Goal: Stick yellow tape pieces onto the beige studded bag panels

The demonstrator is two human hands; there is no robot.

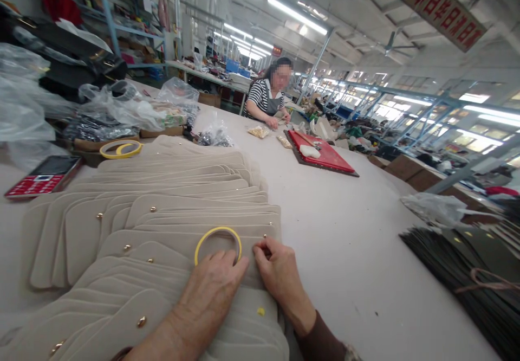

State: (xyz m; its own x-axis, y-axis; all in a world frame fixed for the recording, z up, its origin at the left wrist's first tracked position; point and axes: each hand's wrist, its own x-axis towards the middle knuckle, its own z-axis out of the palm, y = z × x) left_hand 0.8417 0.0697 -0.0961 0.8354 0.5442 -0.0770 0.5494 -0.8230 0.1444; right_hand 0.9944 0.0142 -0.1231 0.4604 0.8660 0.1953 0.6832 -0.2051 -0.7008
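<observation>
Low in the middle of the frame my left hand (215, 288) lies flat, fingers (233, 266) loose and not gripping, pressing on the top beige flap (170, 242) and touching the yellow tape ring (218, 229) resting there. My right hand (280, 274) has its fingers (260, 250) bunched together, pinching that flap's edge by a small gold stud (265, 236). The flap sits on a big pile of flaps (182, 182) on the bench (345, 231), and I think it is light, soft and bendy and may slide on the pile, so its edge is the best place to hold.
</observation>
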